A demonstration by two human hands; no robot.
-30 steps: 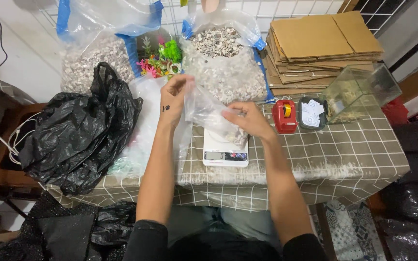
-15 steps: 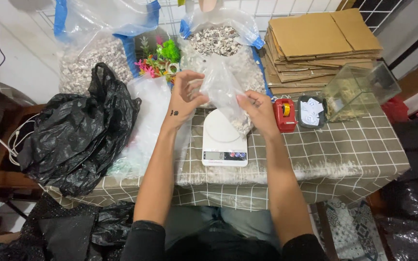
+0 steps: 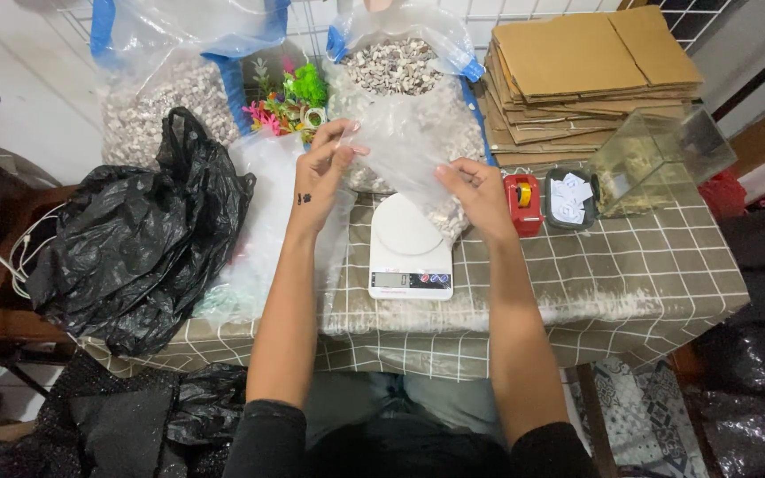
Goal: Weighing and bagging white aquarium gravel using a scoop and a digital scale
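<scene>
Clear bag [image 3: 405, 146] of pebbles: left hand [image 3: 322, 173], right hand [image 3: 475, 190] each pinch-grip its rim; best kept upright over white scale [image 3: 409, 248].

A small clear plastic bag [image 3: 409, 150], partly filled with pale gravel at its bottom, hangs upright above the white kitchen scale [image 3: 410, 249], pinched at both upper corners.

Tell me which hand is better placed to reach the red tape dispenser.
Right. The right hand holds the clear bag just beside the tape dispenser, while the left hand grips the bag's far side, beyond the scale.
</scene>
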